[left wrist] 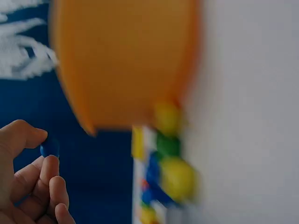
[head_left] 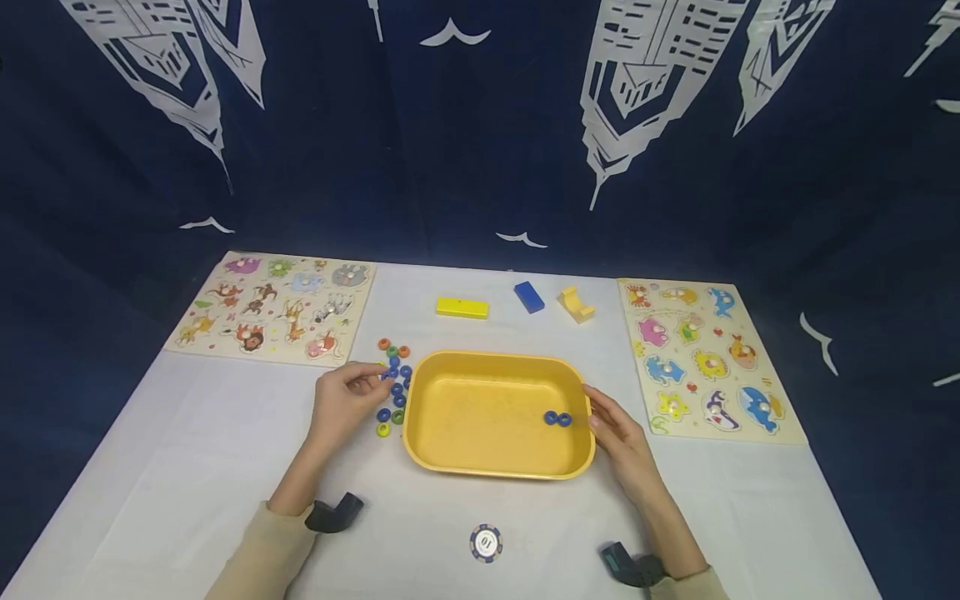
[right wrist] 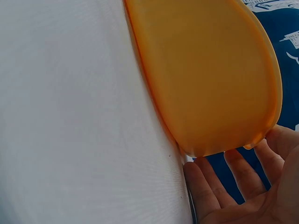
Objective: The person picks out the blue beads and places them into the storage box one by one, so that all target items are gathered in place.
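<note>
My left hand (head_left: 348, 402) pinches a small blue bead (left wrist: 50, 147) between thumb and forefinger, with the other fingers curled below. It hovers over a loose cluster of blue, green, yellow and orange ring-shaped beads (head_left: 398, 389) on the table, just left of the yellow tray (head_left: 495, 477). Two blue beads (head_left: 557, 418) lie inside that tray near its right end. At the tray's right side, my right hand (head_left: 622, 442) holds the rim, thumb at the edge and fingers against the outer wall.
Animal puzzle boards lie at the back left (head_left: 277, 308) and at the right (head_left: 708, 367). Behind the tray are a yellow block (head_left: 462, 308), a blue block (head_left: 529, 297) and a curved pale-yellow block (head_left: 576, 306). A poker chip (head_left: 486, 543) lies in front. Dark blue cloth hangs behind the table.
</note>
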`<move>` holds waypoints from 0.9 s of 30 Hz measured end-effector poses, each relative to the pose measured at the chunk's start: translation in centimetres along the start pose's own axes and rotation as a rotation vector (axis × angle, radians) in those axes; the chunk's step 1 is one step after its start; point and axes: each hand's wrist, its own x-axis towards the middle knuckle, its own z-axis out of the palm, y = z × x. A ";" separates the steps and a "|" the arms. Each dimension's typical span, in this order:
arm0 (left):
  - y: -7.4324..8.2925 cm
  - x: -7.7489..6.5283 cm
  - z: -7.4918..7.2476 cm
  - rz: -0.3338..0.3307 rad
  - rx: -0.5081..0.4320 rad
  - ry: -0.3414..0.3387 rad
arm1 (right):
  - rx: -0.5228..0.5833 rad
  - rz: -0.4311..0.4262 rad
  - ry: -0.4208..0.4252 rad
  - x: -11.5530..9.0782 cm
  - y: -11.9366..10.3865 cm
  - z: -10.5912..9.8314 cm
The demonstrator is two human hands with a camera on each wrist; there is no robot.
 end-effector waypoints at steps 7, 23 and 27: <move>7.0 0.9 4.2 0.364 0.040 -0.167 | -0.003 0.020 0.016 -0.1 -0.1 -0.2; 5.8 0.8 15.1 0.388 0.228 -0.434 | -0.007 0.030 0.011 0.1 -0.1 0.4; 5.8 0.7 15.7 0.375 0.209 -0.493 | -0.009 0.034 0.018 0.0 0.0 0.3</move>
